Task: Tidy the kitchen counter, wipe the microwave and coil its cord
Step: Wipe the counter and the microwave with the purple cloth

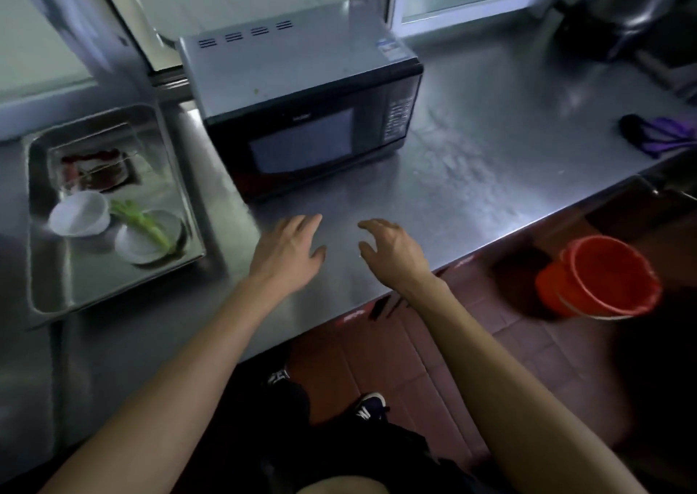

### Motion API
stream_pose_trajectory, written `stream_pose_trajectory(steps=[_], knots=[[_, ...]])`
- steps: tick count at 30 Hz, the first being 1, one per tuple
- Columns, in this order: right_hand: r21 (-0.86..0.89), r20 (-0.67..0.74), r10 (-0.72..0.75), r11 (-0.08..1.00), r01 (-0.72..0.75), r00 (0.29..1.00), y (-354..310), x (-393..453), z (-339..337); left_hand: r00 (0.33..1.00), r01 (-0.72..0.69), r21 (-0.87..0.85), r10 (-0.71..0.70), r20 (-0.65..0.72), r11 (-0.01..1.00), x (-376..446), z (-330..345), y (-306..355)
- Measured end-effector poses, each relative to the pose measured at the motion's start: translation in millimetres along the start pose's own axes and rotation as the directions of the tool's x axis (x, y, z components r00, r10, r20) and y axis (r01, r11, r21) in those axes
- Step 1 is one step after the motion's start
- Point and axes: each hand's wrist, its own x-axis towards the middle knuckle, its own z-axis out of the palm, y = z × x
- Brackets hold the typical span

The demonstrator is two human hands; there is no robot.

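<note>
Hovering low over the bare front strip of the brushed-steel worktop [471, 161], the left hand [288, 254] and right hand [392, 252] hold nothing, fingers loosely spread, probably poised to start on something. Just beyond both hands stands the black boxy microwave with a grey metal top [301, 97], door closed; its cord is not visible. Left of the left hand, a shallow steel tray [49, 289] gathers two white plastic bowls [81, 214] and a green vegetable stalk [141, 222], seemingly collected for clearing.
</note>
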Motion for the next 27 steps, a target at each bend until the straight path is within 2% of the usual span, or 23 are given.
stream_pose_trajectory(steps=[6, 13, 23, 27], knots=[[0.015, -0.042, 0.078, 0.997, -0.077, 0.996, 34.3, -18.8, -27.9, 0.997, -0.080, -0.005, 0.081, 0.010, 0.997, 19.6, -1.1, 40.8], [0.048, -0.060, 0.146, 0.989, -0.143, 0.988, 56.6, -16.4, -35.2, 0.990, -0.117, -0.042, 0.120, 0.073, 0.992, 48.0, 7.6, 57.2], [0.014, -0.079, 0.252, 0.968, -0.251, 0.965, 93.2, 14.8, -56.5, 0.979, -0.150, -0.222, 0.176, 0.102, 0.963, 120.2, 23.2, 79.7], [0.046, -0.120, 0.330, 0.944, -0.326, 0.936, 115.4, 17.0, -69.6, 0.958, -0.227, -0.286, 0.266, 0.106, 0.931, 151.5, 29.9, 104.8]])
